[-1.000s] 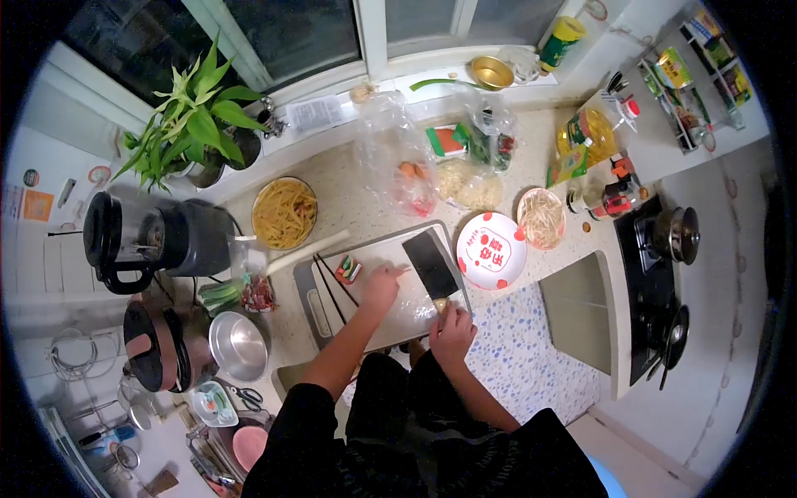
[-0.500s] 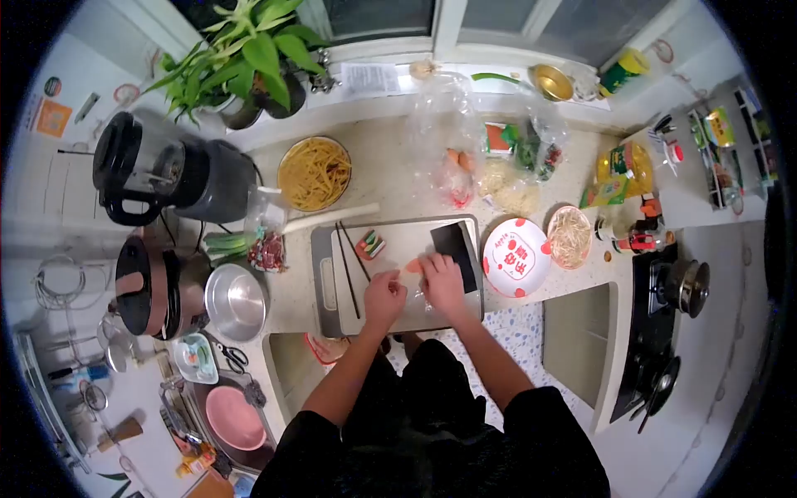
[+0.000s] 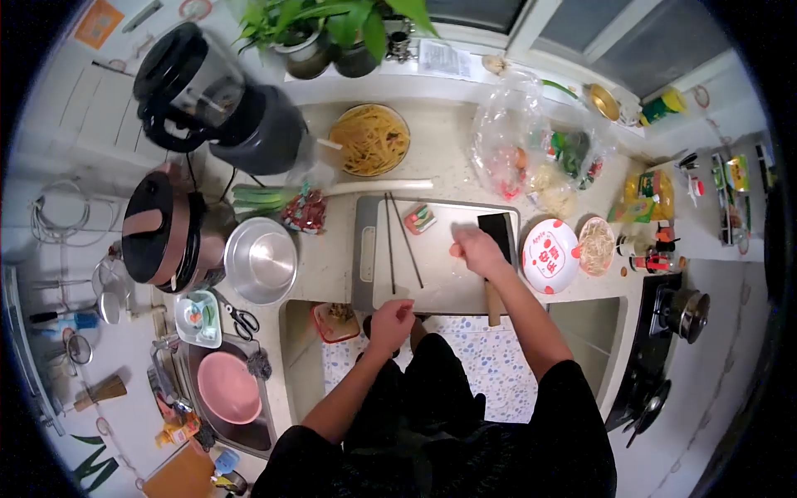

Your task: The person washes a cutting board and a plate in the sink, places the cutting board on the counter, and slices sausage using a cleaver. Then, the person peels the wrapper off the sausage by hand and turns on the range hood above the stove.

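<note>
A dark-bladed, wooden-handled cleaver (image 3: pixel 496 232) is lying on the pale, grey-edged board (image 3: pixel 448 289) while right hand (image 3: pixel 479 252) and left hand (image 3: pixel 392 325) are holding fingers curled, closure and contents indeterminable.

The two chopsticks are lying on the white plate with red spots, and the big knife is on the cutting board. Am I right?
Not quite: the chopsticks aren't on the plate. The head view shows them lying on the cutting board. The knife is on that board too, just as you said.
</note>
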{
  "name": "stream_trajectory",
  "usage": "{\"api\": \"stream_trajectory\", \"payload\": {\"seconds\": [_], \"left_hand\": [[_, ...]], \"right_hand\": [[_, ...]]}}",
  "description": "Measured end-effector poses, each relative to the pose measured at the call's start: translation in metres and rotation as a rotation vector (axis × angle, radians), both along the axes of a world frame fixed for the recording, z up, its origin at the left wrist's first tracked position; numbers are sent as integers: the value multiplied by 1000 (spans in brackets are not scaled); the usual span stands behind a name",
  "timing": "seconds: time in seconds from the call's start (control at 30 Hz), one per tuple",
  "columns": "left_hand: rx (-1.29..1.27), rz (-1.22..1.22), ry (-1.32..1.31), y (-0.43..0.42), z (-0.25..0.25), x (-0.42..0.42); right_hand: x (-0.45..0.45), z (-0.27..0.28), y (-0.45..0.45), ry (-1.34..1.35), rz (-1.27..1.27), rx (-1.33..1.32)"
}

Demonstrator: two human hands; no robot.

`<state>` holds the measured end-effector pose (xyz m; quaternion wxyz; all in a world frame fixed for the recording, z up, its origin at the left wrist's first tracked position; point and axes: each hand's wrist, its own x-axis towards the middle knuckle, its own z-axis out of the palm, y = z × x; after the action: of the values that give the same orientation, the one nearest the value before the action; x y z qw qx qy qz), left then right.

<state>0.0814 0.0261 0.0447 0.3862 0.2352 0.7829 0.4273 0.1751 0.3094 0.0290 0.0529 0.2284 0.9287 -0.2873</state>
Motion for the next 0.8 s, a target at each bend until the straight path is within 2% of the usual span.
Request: {"api": "stream_trajectory", "payload": {"seconds": [0.13,0.17,0.3,0.33,0.4,0.43,0.53,0.57,0.67,0.7,0.8], "left_hand": [[-39,8,-20,-37,3,-2],[-67,-17,-88,-52,-5,-2],[112,175,-499,-103,-6,-2],[140,317,-645,-115,-4,-5],[208,604,-930,-138,6,-12],[189,641,-866,-152,11,-17],[13,736,-615,-204,-28,-22],[-145,627,-431,-215,-27,-32],[-114,722,-391,-255,-79,-33],[-66,802,-444,-253,-68,-40],[-340,611,-112,-301,-149,-34]], "right_hand": [[-2,22,-15,-177,-25,112],[-1,22,-25,-144,-44,129],[-9,24,-127,131,-107,-315],[-16,20,-168,209,-78,-404],[-31,8,-247,177,9,-481],[-43,6,-279,186,22,-477],[-64,-27,-361,201,-49,-516],[-71,-32,-376,125,-69,-608],[-79,-81,-420,100,-178,-703],[-81,-100,-428,148,-245,-938],[-85,-74,-415,-11,-175,-561]]}}
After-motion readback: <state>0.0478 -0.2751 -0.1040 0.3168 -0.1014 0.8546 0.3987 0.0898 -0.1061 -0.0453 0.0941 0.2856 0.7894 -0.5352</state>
